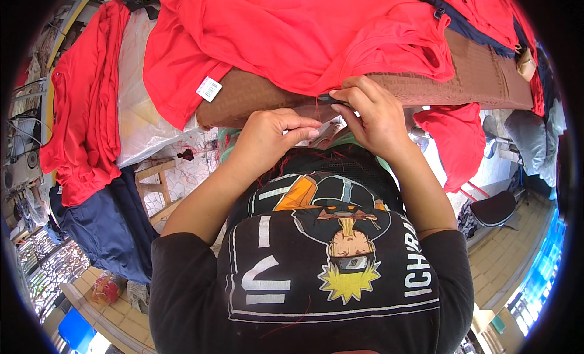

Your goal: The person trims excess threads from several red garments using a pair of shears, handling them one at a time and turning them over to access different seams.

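Head view, and your left grip [274,133] pinches a red thread [317,110], your right grip [378,115] a small dark tool [330,99], below the red garment [280,40] on the brown desk [240,93], that thread seemingly still uncut.

White lettering [267,285] on the black T-shirt [365,332], barcode label [208,89] on the red garment [274,43]

Small dark object [326,99] mostly covered

The right hand [374,113] hides most of it; its kind cannot be told. The red thread [317,108] is too fine to trace at the left hand [274,138]. The top edge cuts the red shirt [274,43], the lower edge the black T-shirt [194,293].
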A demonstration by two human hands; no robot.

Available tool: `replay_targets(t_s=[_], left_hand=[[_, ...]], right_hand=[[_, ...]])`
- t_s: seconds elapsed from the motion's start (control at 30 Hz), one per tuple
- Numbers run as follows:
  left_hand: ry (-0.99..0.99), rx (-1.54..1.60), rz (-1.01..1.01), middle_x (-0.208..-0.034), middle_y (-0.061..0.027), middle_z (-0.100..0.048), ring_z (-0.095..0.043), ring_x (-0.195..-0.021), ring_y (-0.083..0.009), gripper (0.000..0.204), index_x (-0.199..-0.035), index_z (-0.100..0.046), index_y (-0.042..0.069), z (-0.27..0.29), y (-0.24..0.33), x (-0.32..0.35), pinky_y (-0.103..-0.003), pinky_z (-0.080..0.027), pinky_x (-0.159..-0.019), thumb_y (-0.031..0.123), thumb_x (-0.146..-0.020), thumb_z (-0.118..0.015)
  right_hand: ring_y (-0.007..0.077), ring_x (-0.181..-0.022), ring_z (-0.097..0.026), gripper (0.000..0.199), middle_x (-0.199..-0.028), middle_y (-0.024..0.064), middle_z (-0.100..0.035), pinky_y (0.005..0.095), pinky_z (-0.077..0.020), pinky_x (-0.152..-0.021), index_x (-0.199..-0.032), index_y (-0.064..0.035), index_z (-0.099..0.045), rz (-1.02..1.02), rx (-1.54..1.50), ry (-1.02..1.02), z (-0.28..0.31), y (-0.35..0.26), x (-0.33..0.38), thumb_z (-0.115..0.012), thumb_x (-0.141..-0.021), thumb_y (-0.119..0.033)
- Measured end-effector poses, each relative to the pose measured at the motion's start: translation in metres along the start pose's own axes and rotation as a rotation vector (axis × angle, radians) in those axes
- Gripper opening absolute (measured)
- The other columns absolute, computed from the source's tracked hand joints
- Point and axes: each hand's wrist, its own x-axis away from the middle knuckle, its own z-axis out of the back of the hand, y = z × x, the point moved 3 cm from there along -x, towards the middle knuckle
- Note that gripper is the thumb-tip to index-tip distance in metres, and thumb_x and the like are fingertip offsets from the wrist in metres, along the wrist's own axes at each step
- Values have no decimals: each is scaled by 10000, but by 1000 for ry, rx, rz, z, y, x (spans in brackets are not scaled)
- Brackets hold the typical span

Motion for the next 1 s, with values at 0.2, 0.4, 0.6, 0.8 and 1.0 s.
replay_targets(t_s=[0.2, 0.4, 0.6, 0.8, 1.0], left_hand=[[-31, 77, 10, -856, -123, -705, -669, -758, -197, 175, -966, -746, 72, -4, -4, 0, -296, -510, -722, 178, -831, -711], [-71, 67, 14, -834, -70, -686, -629, -771, -112, 176, -1003, -739, 52, -5, -2, 0, -248, -486, -704, 120, -845, -704], [-102, 42, 10, -857, -65, -692, -631, -775, -100, 199, -1032, -727, 41, -6, -5, -1, -239, -491, -718, 115, -849, -700], [-91, 372, 162, -821, -97, -722, -642, -717, -74, 205, -995, -727, 24, -17, -11, -4, -240, -503, -672, 166, -848, -706], [-86, 291, 130, -826, -72, -725, -643, -721, -78, 175, -966, -735, 33, -18, -16, -6, -245, -504, -681, 161, -853, -699]], right_hand=[[282, -799, -616, 165, -909, 68, -598, 378, -496, -671, -925, -73, -619, -8, 1, 3, 1, 0, 0, -678, -784, -136], [283, -791, -614, 166, -907, 71, -597, 379, -495, -666, -924, -69, -621, -10, -10, 4, 0, 0, 0, -679, -780, -129], [282, -788, -616, 163, -907, 73, -601, 376, -496, -661, -917, -67, -622, -6, -16, 10, 0, -1, -1, -682, -776, -124], [281, -783, -621, 166, -907, 74, -606, 372, -500, -657, -917, -70, -624, 2, -26, 26, -1, -1, -1, -688, -773, -120], [277, -778, -619, 163, -902, 67, -606, 368, -497, -652, -920, -73, -627, 3, -28, 41, -2, -2, -2, -689, -779, -124]])
